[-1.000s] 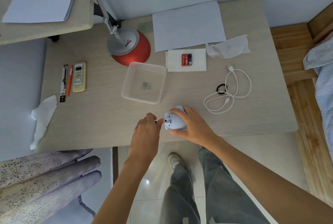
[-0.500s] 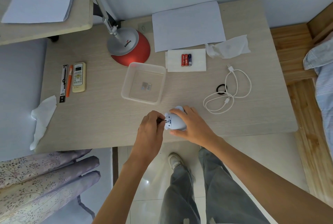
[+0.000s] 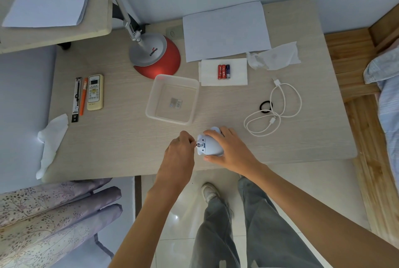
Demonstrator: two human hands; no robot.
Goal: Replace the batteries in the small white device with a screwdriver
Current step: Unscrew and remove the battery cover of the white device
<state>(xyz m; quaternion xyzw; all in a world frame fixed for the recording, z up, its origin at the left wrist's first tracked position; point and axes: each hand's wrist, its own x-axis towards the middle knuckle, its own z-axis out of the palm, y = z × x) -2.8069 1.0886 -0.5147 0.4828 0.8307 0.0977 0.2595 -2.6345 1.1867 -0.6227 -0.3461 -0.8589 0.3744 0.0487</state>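
Near edge of the tabletop [image 3: 121, 151], about midway along it: the right hand [image 3: 230, 149] wraps the small white device [image 3: 212, 145], fingers over the far side, thumb on the near side, grip closed on the shell and holding it down. The left hand [image 3: 180, 156] sits right against the device's left end with its fingers curled. Its grip is closed on what I take to be the screwdriver [image 3: 196, 144]; only a dark tip shows past the knuckles, set against small metal parts in that end. Risks as I judge them:

- The shell is rounded and could roll under a sideways push, so the tip may skip off and gouge plastic or bend a contact.
- The work sits right by the near edge, so a freed screw or cover could drop to the floor.
- The left hand hides the tip, so seating it goes by feel.

Farther in, the clear tray [image 3: 150, 99] holds small pieces [image 3: 176, 103], too small to identify. Beyond it, toward the far edge, three batteries [image 3: 223, 71] lie side by side on a tissue [image 3: 238, 73]; being round, they could roll if it is tugged. Against a second earlier, the left hand has closed in and the gap where a thin shaft showed is gone. The device, right hand, tray and batteries keep their places.
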